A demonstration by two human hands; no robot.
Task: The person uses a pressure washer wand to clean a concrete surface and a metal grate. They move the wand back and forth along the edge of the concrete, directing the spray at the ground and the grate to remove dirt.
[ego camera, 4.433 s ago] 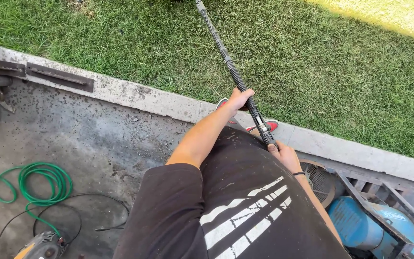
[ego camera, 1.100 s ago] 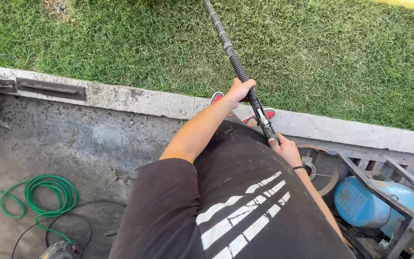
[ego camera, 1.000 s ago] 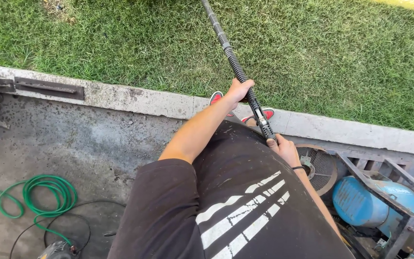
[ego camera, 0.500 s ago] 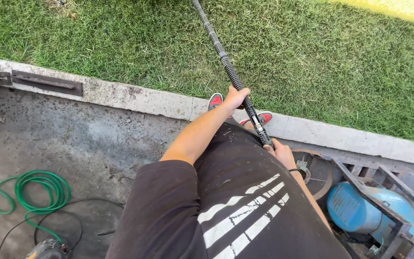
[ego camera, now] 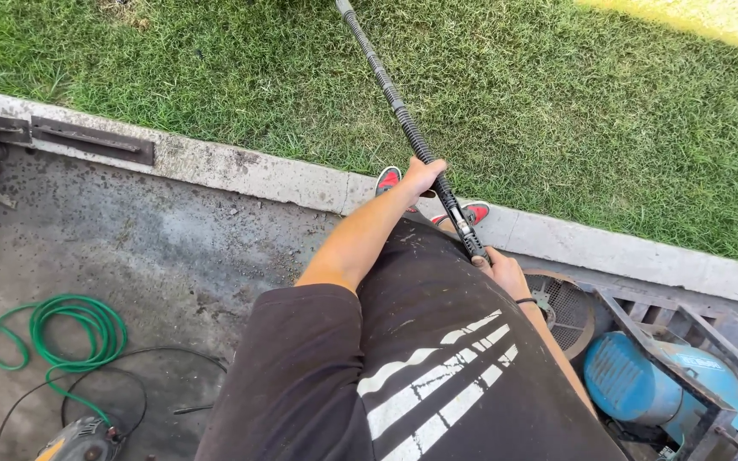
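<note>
a long black lance point(ego camera: 403, 128) is held slanting out over the grass point(ego camera: 215, 77), its rear end above the concrete kerb point(ego camera: 241, 171). the left hand point(ego camera: 423, 177) is clenched around its ribbed shaft; the right hand point(ego camera: 506, 273) is closed on the rear grip. red shoes point(ego camera: 389, 179) are seen at the kerb. a green hose point(ego camera: 70, 329) is coiled on the dirty slab point(ego camera: 130, 248); a blue machine point(ego camera: 668, 388) stands at the right.

A yard outdoors. Lawn point(ego camera: 557, 102) fills the upper frame, edged by a concrete kerb point(ego camera: 241, 171). A green hose point(ego camera: 70, 329) lies lower left.
</note>
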